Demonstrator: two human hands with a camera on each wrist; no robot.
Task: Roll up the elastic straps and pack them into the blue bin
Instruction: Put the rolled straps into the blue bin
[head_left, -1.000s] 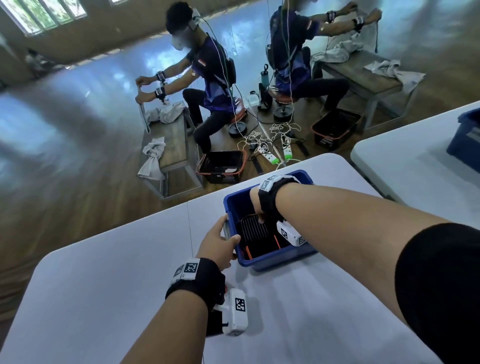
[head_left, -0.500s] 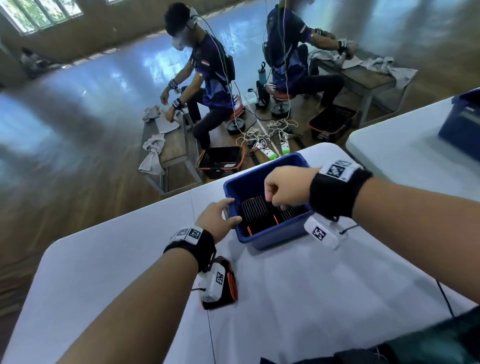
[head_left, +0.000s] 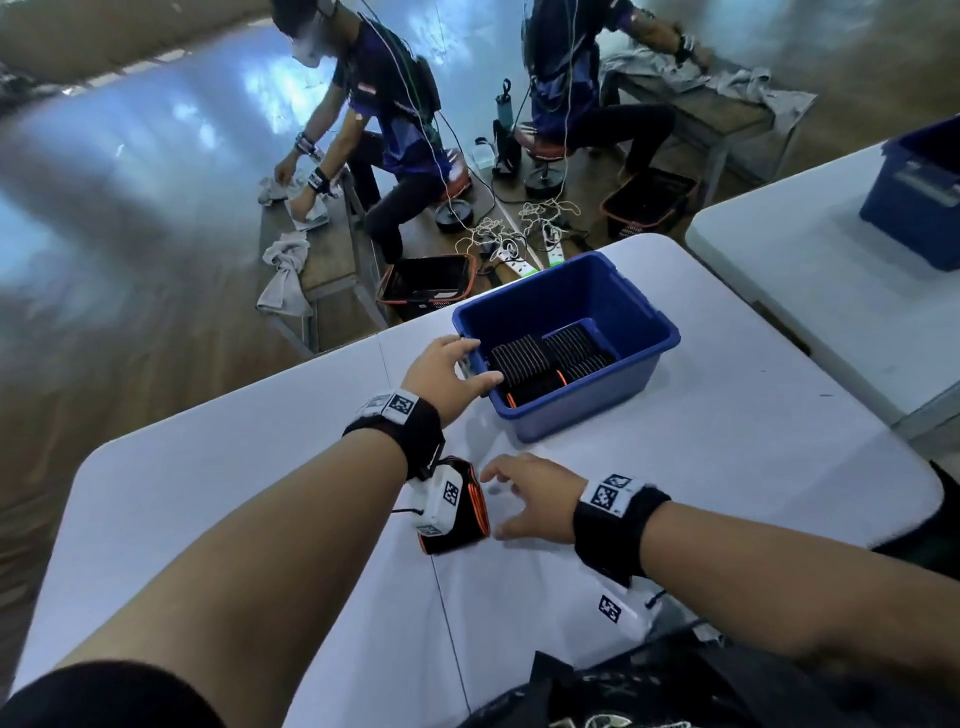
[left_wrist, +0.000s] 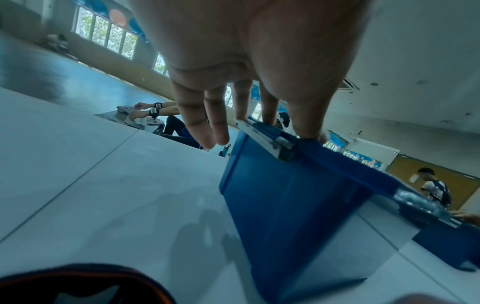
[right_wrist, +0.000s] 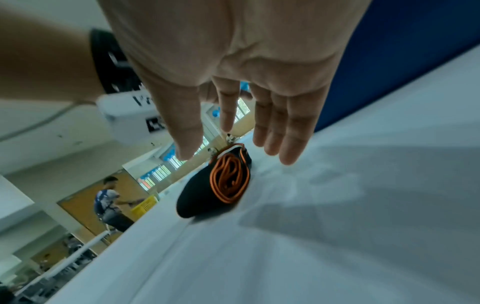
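Observation:
The blue bin (head_left: 649, 325) stands at the far side of the white table and holds several rolled black straps (head_left: 550, 358) with orange edges. My left hand (head_left: 470, 364) rests on the bin's near-left corner. In the left wrist view its straight fingers (left_wrist: 197, 123) touch the rim of the bin (left_wrist: 285, 205). One more rolled strap (head_left: 470, 527) lies on the table under my left wrist, partly hidden by the wrist camera. My right hand (head_left: 493, 499) hovers open just right of it. The right wrist view shows spread fingers (right_wrist: 288, 133) above the rolled strap (right_wrist: 226, 183).
A second white table with another blue bin (head_left: 919, 192) stands to the right across a narrow gap. Beyond the table's far edge, a mirror wall reflects seated people, benches, baskets and cables. Dark fabric (head_left: 675, 686) lies at the near edge.
My right hand has left the bin and come down toward me beside the rolled strap on the table, now with fingers spread. My left hand has stayed at the bin's corner.

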